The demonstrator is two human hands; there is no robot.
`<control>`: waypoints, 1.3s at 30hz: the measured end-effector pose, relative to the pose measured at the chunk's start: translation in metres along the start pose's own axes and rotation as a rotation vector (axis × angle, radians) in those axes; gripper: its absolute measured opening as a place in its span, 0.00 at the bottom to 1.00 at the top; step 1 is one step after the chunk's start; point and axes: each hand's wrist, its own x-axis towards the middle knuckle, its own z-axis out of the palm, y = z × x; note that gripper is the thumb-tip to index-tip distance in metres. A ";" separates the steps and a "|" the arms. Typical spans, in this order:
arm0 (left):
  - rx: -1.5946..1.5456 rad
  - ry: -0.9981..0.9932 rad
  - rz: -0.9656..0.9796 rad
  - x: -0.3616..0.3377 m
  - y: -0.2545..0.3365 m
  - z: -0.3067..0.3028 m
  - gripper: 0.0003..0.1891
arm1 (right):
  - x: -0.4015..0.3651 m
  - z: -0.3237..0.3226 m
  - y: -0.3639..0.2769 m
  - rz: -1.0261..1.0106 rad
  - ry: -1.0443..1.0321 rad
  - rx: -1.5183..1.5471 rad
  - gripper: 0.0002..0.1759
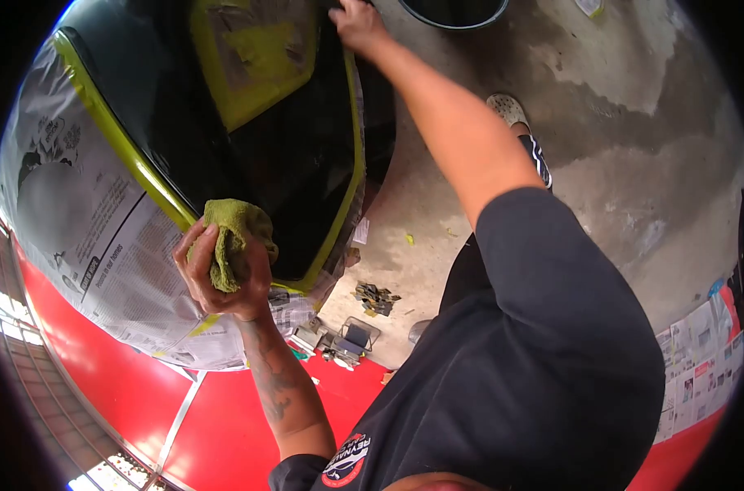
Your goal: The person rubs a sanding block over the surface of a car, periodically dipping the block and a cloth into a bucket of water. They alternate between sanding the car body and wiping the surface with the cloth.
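Observation:
My left hand (229, 274) grips a bunched olive-green cloth (239, 225) above the near-left edge of a glossy black vehicle panel (298, 164). Yellow-green strips (126, 168) border this panel, and a masked patch (257, 57) of similar colour lies in its upper part. My right arm reaches far forward, and my right hand (359, 29) is at the panel's far right edge with its fingers curled. Whatever those fingers may hold is too small to make out. Newspaper sheets (85, 213) cover the surface left of the panel.
A dark round tub (454, 10) stands on the concrete floor (617, 164) at the top. Dark scraps (376, 299) and small boxy items (351, 337) lie below the panel. Red surfaces (224, 425) and more newspaper (699, 364) line the bottom and right.

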 end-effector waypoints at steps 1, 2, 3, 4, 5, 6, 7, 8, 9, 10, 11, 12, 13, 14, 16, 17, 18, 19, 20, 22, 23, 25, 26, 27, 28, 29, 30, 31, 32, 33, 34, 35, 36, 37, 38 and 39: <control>-0.006 0.003 -0.012 -0.001 0.000 0.000 0.21 | 0.011 -0.005 -0.001 0.009 -0.018 0.010 0.26; -0.016 0.006 -0.020 -0.002 0.000 0.000 0.21 | 0.017 -0.011 -0.006 0.022 -0.038 0.021 0.26; -0.026 0.014 -0.028 -0.002 0.000 0.001 0.21 | 0.006 -0.015 -0.009 -0.008 -0.039 0.077 0.23; -0.038 0.023 -0.036 -0.003 0.000 0.002 0.21 | -0.018 -0.017 -0.015 -0.043 -0.021 0.052 0.23; -0.036 0.018 -0.046 -0.001 0.000 0.002 0.21 | -0.046 -0.019 -0.019 -0.083 -0.002 0.026 0.23; -0.035 0.015 -0.054 0.000 0.002 0.002 0.20 | -0.081 -0.012 0.000 -0.243 -0.033 -0.105 0.24; -0.034 0.006 -0.063 0.000 0.003 0.000 0.20 | -0.123 -0.024 -0.025 -0.078 -0.115 0.052 0.26; -0.037 -0.002 -0.062 -0.001 0.003 0.000 0.21 | -0.163 -0.022 -0.031 -0.217 -0.033 0.022 0.29; -0.036 -0.002 -0.062 -0.002 0.001 0.000 0.23 | -0.202 -0.024 -0.048 -0.123 -0.078 0.062 0.30; -0.029 -0.001 -0.062 -0.002 -0.001 0.000 0.24 | -0.223 -0.026 -0.059 -0.032 -0.127 0.106 0.31; -0.064 0.006 -0.060 0.000 -0.001 0.001 0.24 | -0.218 -0.023 -0.058 -0.049 -0.104 0.084 0.31; -0.067 -0.005 -0.047 0.002 0.000 -0.001 0.24 | -0.212 -0.019 -0.057 -0.069 -0.083 0.065 0.32; -0.067 -0.002 -0.059 0.004 0.002 -0.001 0.24 | -0.203 -0.016 -0.060 -0.089 -0.063 0.047 0.32; -0.069 0.000 -0.073 0.005 0.003 -0.001 0.24 | -0.177 -0.012 -0.054 -0.110 -0.034 0.059 0.31; -0.078 0.002 -0.064 0.005 0.001 0.001 0.25 | -0.112 -0.015 -0.054 -0.083 0.005 0.003 0.27; -0.093 0.003 -0.067 0.006 0.000 0.001 0.25 | -0.080 -0.022 -0.057 -0.006 -0.048 -0.048 0.29; -0.107 0.008 -0.070 0.005 0.000 0.000 0.25 | -0.056 -0.028 -0.055 0.117 -0.132 0.055 0.29; -0.112 0.015 -0.080 0.005 0.000 0.000 0.25 | -0.050 -0.034 -0.063 0.182 -0.102 0.078 0.28; -0.113 0.014 -0.090 0.003 -0.001 -0.001 0.26 | -0.045 -0.041 -0.071 0.248 -0.067 0.099 0.28; -0.126 0.020 -0.110 -0.002 -0.004 0.003 0.27 | -0.052 -0.058 -0.074 0.302 -0.071 0.292 0.28; -0.141 0.019 -0.123 -0.003 -0.005 0.002 0.29 | -0.061 -0.067 -0.069 0.336 -0.078 0.386 0.28; -0.136 0.020 -0.122 -0.002 -0.005 0.002 0.30 | -0.074 -0.093 -0.050 0.484 -0.099 0.528 0.28; -0.133 0.017 -0.120 -0.001 -0.004 0.002 0.30 | -0.081 -0.110 -0.043 0.568 -0.108 0.546 0.27; -0.141 0.020 -0.136 0.001 -0.002 0.001 0.31 | -0.085 -0.127 -0.016 0.616 -0.093 0.629 0.26; -0.160 -0.002 -0.174 0.003 0.004 -0.002 0.30 | -0.087 -0.153 -0.035 0.761 -0.058 0.658 0.25; -0.183 -0.030 -0.208 0.008 0.010 -0.008 0.29 | -0.088 -0.178 -0.024 0.761 -0.047 0.673 0.24; -0.209 -0.045 -0.234 0.015 0.010 -0.010 0.29 | -0.090 -0.202 -0.012 0.674 -0.030 0.704 0.24; -0.208 -0.022 -0.228 0.015 0.008 -0.011 0.31 | -0.089 -0.228 -0.002 0.651 0.016 0.623 0.23; -0.176 0.024 -0.230 0.023 0.011 -0.015 0.31 | -0.086 -0.251 0.004 0.698 0.084 0.576 0.26; -0.145 0.063 -0.235 0.035 0.019 -0.022 0.31 | -0.085 -0.272 -0.005 0.685 0.139 0.573 0.25; -0.113 0.112 -0.235 0.046 0.022 -0.023 0.31 | -0.083 -0.292 -0.006 0.662 0.177 0.579 0.25; -0.048 0.162 -0.209 0.052 0.021 -0.020 0.33 | -0.077 -0.308 -0.007 0.688 0.220 0.607 0.24; 0.027 0.109 -0.205 0.060 0.022 -0.019 0.35 | -0.075 -0.319 -0.010 0.722 0.264 0.634 0.24; 0.103 0.055 -0.201 0.070 0.025 -0.018 0.37 | -0.072 -0.320 -0.024 0.767 0.271 0.628 0.24; 0.182 0.000 -0.198 0.080 0.025 -0.018 0.39 | -0.065 -0.320 -0.037 0.813 0.276 0.624 0.24; 0.276 -0.172 -0.211 0.078 0.022 -0.010 0.44 | -0.057 -0.318 -0.050 0.861 0.278 0.617 0.24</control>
